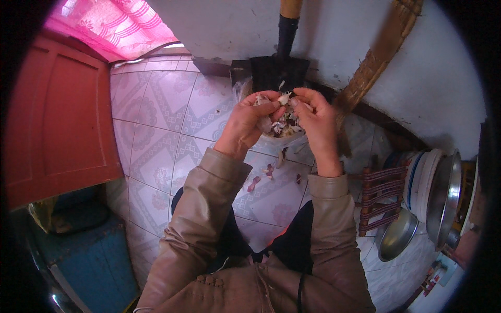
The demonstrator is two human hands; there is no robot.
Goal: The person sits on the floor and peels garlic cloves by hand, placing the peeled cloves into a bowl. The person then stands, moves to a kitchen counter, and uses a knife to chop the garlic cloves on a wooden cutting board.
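My left hand [258, 111] holds a small whitish piece [284, 98], which looks like a garlic clove, between its fingertips, with pale papery skin against its palm. My right hand [315, 113] meets the piece from the other side, thumb and forefinger pinched close to it. Below both hands stands a container lined with clear plastic [287, 140], filled with pale and dark red peelings [287, 127]. Part of its contents is hidden by my hands. Dark red and whitish scraps [253, 184] lie on the tiled floor under it.
A black shovel [280, 70] leans at the wall behind the container, beside a long fibrous brown strip [360, 80]. On the right are a small woven-seat stool [382, 197], a metal bowl [397, 234] and stacked basins [444, 199]. A red door [70, 117] and blue box [86, 258] are left.
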